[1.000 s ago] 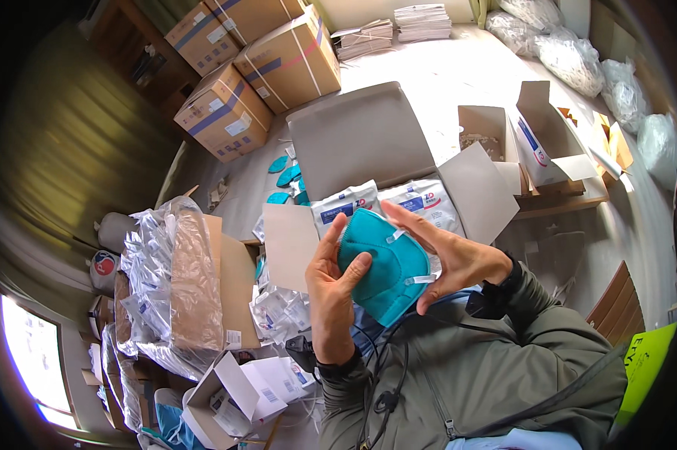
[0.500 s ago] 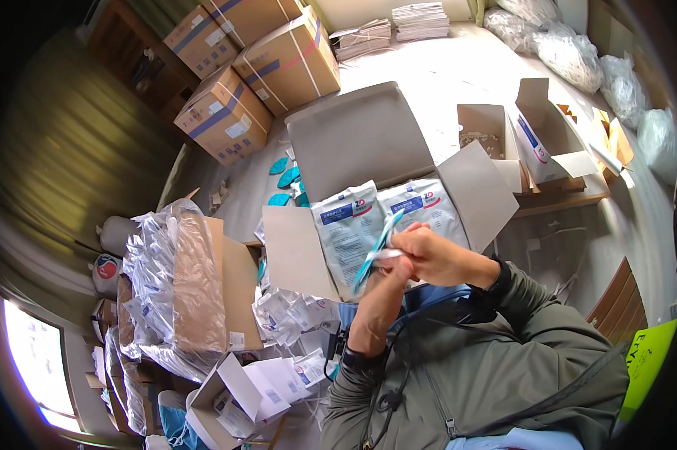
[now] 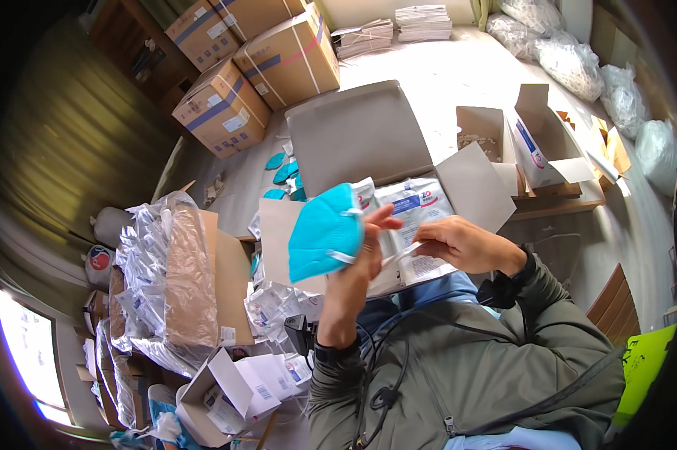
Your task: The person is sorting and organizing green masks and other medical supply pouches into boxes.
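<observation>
My left hand [image 3: 356, 270] holds a teal folded face mask [image 3: 322, 234] up on its left, its fingers partly spread and blurred. White straps [image 3: 342, 257] show at the mask's edge. My right hand [image 3: 462, 244] is closed in a pinch on a white elastic strap [image 3: 403, 255] that stretches between the two hands. Beneath them, an open carton [image 3: 477, 184] holds silver-white printed pouches [image 3: 413, 201] lying flat; the mask and left hand hide much of the left pouch.
A plastic-lined carton [image 3: 226, 281] full of silver packets [image 3: 145, 262] stands left. Loose teal masks [image 3: 284, 172] lie beyond it. A small open white box [image 3: 226, 386] sits at lower left. Strapped cartons [image 3: 290, 56] are stacked at the back; open boxes [image 3: 552, 135] stand at right.
The mask, seen edge-on before, now faces the camera and has moved left with my left hand. My hands have drawn apart, the right shifting slightly right with the strap.
</observation>
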Available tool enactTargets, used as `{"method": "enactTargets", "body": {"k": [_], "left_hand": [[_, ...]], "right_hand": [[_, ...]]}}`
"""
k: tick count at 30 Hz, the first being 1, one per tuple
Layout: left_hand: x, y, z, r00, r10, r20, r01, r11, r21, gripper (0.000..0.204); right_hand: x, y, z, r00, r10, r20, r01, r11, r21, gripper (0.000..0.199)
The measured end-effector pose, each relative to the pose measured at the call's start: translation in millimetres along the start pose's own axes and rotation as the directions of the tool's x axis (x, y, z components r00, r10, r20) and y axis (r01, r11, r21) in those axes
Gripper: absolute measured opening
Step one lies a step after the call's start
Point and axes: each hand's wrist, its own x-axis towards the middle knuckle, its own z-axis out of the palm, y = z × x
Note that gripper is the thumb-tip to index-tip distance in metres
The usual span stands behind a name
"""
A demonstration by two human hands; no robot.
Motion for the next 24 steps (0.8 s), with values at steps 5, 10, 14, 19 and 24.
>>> {"method": "enactTargets", "body": {"k": [5, 10, 14, 19, 24], "left_hand": [[-9, -29, 8, 0.941, 0.302, 0.150, -0.331, 0.912, 0.242, 0.025], [-19, -11, 6, 0.967, -0.222, 0.130, 0.214, 0.974, 0.066, 0.018], [-24, -2, 3, 0.965, -0.237, 0.115, 0.230, 0.971, 0.072, 0.021], [-27, 3, 7, 0.970, -0.235, 0.063, 0.234, 0.972, 0.026, 0.023], [-27, 6, 7, 0.966, -0.193, 0.173, 0.196, 0.981, -0.002, 0.024]], "right_hand": [[-1, -13, -2, 0.960, -0.281, 0.001, 0.253, 0.861, -0.442, 0.020], [-3, -18, -17, 0.967, -0.227, 0.118, 0.245, 0.953, -0.177, 0.020], [-5, -34, -30, 0.985, 0.104, 0.137, -0.120, 0.987, 0.111, 0.022], [-2, -24, -26, 0.990, -0.121, 0.074, 0.115, 0.990, 0.083, 0.026], [1, -32, -15, 0.969, -0.246, 0.014, 0.247, 0.964, -0.098, 0.031]]}}
